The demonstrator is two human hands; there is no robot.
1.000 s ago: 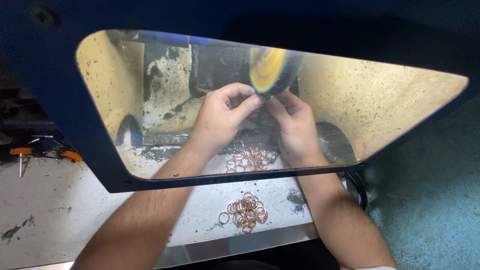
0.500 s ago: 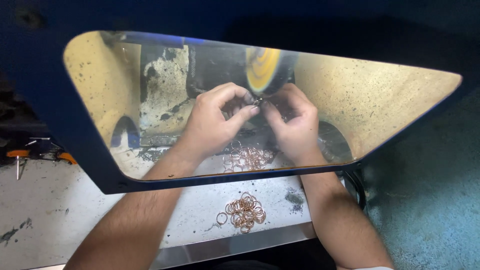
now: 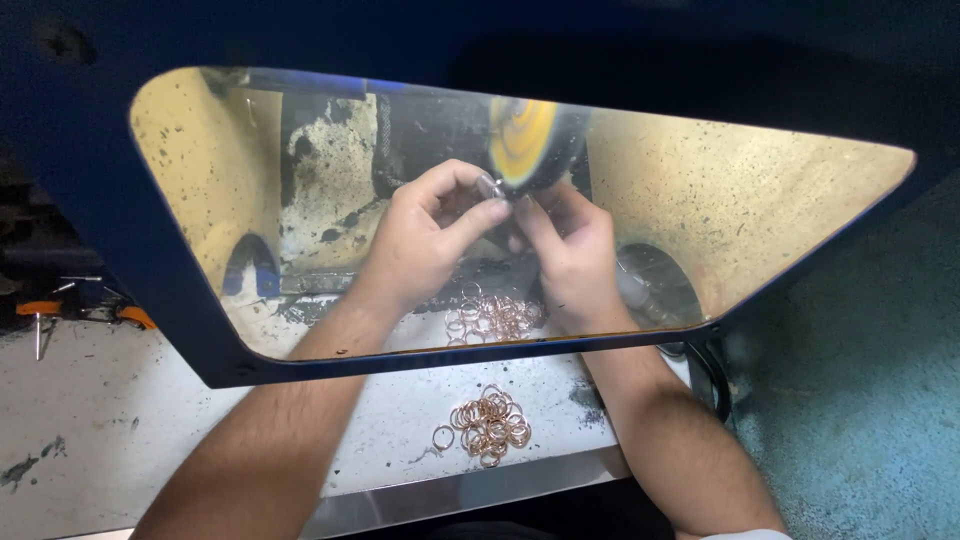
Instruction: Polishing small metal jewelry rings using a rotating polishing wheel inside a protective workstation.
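Both hands inside the blue hood, seen through its clear window [image 3: 780, 220]. Left hand [image 3: 425, 235] and right hand [image 3: 570, 255] pinched together on one small metal ring [image 3: 497, 188], pressed against the lower edge of the yellow buffing wheel [image 3: 522, 140]. Below the hands, a heap of copper rings [image 3: 495, 315]; nearer, outside the hood, another pile of rings [image 3: 490, 425] on the pale surface [image 3: 120, 420].

The piece pinched between both hands [image 3: 500, 240] is too small to tell.
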